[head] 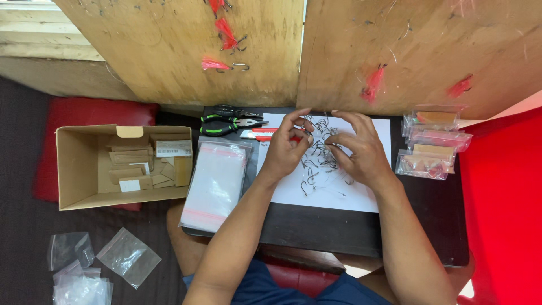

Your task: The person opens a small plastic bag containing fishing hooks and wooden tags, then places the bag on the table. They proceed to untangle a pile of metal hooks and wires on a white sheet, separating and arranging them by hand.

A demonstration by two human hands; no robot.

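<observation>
Fish hooks (pixel 317 161), dark and thin, lie in a loose tangle on a white sheet of paper (pixel 361 195) spread over a small dark table (pixel 333 231). Both hands work at the upper part of the heap: the left hand (pixel 287 148) has its fingers curled and its thumb and forefinger pinched together just above the pile, though the hook between them is too fine to make out for sure; the right hand (pixel 357 148) rests over the hooks with its fingers bent and their tips drawn together on the tangle, and whether it holds one I cannot tell. Just beyond the left hand, at the paper's far edge, lie a red and white utility knife (pixel 261 134) and green-handled pliers (pixel 226 124). A stack of clear zip bags (pixel 216 183) sits beside the paper on the left, overhanging the table edge. To the right of the paper are small filled packets (pixel 432 141) piled near a red cushion (pixel 502 197). An open cardboard box (pixel 76 164) with small brown cartons stands on the floor to the left, with loose clear bags (pixel 127 257) nearer the person. Behind the table lean plywood boards (pixel 237 51) with red-feathered hooks (pixel 226 34) stuck in them.
</observation>
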